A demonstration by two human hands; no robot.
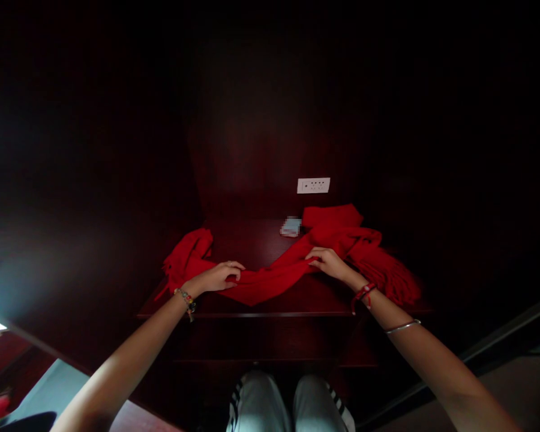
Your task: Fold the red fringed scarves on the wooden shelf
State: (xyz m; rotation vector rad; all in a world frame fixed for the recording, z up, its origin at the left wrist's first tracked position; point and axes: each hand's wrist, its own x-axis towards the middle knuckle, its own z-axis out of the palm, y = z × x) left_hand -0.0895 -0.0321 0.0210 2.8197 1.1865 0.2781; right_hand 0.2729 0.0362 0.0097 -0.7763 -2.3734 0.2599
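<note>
"Where is the red scarf (261,288)?"

"We see it stretched across the dark wooden desk (243,243), sagging in the middle just short of the front edge. One bunched, fringed end is by the left edge; the other spreads its fringe toward the front right corner, below a folded part near the back edge."

"And our hands?"

"Our left hand (220,276) pinches the cloth left of the sag, thumb against fingers. Our right hand (328,262) pinches it on the other side, nearer the fringe of the right end. We cannot tell whether the sagging middle touches the wood."

"What do we wear?"

"A beaded bracelet (186,302) on the left wrist; a red band (364,294) and a silver bangle (402,327) on the right arm."

"Anything else around?"

"A pale, blurred-out item (291,227) near the back edge, just beside the scarf, and a white socket panel (314,185) on the wall above. Our pale trousers (265,402) show below the front edge."
</note>
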